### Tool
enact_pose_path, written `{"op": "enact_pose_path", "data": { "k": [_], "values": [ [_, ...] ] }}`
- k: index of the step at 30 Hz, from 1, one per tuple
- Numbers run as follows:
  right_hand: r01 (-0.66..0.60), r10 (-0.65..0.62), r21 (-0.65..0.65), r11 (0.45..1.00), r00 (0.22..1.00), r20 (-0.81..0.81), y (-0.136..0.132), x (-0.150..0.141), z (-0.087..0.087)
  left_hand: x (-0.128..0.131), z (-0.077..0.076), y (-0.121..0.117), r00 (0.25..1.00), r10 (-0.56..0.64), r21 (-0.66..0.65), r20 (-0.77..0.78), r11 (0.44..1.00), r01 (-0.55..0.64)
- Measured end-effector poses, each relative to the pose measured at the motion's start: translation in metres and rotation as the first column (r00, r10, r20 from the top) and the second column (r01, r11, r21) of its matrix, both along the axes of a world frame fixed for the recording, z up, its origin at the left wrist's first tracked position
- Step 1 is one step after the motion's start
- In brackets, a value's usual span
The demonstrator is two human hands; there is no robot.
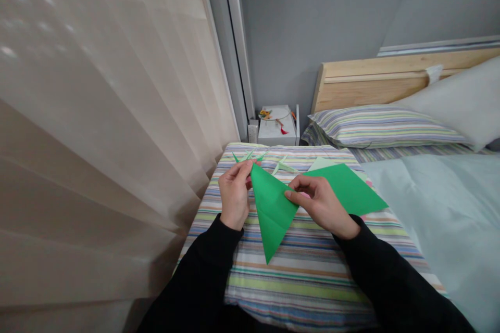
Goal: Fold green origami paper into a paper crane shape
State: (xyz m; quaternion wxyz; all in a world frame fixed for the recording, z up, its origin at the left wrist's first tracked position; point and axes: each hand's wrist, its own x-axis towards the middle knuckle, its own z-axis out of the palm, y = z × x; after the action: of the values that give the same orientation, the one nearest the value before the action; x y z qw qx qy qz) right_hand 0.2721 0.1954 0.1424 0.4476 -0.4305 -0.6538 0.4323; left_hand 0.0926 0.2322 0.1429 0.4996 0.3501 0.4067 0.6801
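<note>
Two hands gripped the green paper triangle (272, 210) at center frame, my left hand (236, 190) pinching its top corner, my right hand (318, 200) its right corner, and even alignment of edges before firm creasing appeared advisable.

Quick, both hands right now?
Left hand: closed, pinching the green paper's top corner.
Right hand: closed, pinching its right side.

Pale curtain (117, 114), striped pillow (390, 126), wooden headboard (359, 83)
</note>
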Motion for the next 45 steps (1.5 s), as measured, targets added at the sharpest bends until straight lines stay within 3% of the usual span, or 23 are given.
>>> {"op": "enact_pose_path", "data": {
  "k": [8,11,16,19,22,24,29,32,35,40,43,45],
  "values": [
    [-0.023,0.023,-0.001,1.0,0.999,0.037,0.0,0.003,0.0,-0.01,0.006,0.006,0.989,0.07,-0.017,0.128,0.998,-0.068],
    [0.018,-0.018,0.025,1.0,1.0,0.013,0.001,0.004,-0.001,-0.009,0.007,0.005,0.988,-0.019,0.007,0.152,1.0,0.019],
    [0.029,-0.029,-0.002,1.0,0.998,-0.061,0.002,0.003,-0.003,-0.003,0.007,-0.001,0.98,-0.196,0.004,0.027,0.981,0.195],
    [-0.085,0.078,-0.11,0.99,0.994,-0.071,0.002,0.005,0.0,-0.003,0.006,-0.001,0.978,-0.206,-0.037,-0.012,0.978,0.206],
    [-0.275,0.276,-0.21,0.938,0.961,-0.023,0.0,0.008,0.006,-0.004,0.005,-0.001,0.956,-0.291,-0.112,-0.034,0.952,0.286],
    [-0.315,0.321,-0.219,0.924,0.947,-0.004,-0.001,0.01,0.009,-0.004,0.005,-0.002,0.936,-0.349,-0.145,-0.046,0.929,0.34],
    [-0.232,0.231,-0.186,0.955,0.973,-0.024,0.001,0.007,0.005,0.001,0.005,-0.007,0.923,-0.367,-0.117,-0.117,0.928,0.354],
    [-0.127,0.116,-0.145,0.981,0.99,-0.083,0.003,0.007,0.003,0.002,0.005,-0.008,0.911,-0.374,-0.077,-0.177,0.928,0.366],
    [-0.068,0.043,-0.148,0.987,0.986,-0.162,0.004,0.01,0.005,0.002,0.005,-0.009,0.868,-0.433,-0.075,-0.243,0.901,0.428],
    [-0.17,0.146,-0.172,0.97,0.979,-0.141,0.004,0.011,0.005,0.0,0.005,-0.009,0.762,-0.534,-0.088,-0.366,0.835,0.543],
    [-0.054,0.033,-0.146,0.988,0.989,-0.143,0.007,0.01,0.0,0.0,0.005,-0.011,0.629,-0.65,-0.166,-0.425,0.74,0.652],
    [0.009,-0.025,-0.12,0.993,0.991,-0.13,0.008,0.01,-0.002,0.0,0.004,-0.012,0.579,-0.689,-0.199,-0.435,0.701,0.684]
  ]
}}
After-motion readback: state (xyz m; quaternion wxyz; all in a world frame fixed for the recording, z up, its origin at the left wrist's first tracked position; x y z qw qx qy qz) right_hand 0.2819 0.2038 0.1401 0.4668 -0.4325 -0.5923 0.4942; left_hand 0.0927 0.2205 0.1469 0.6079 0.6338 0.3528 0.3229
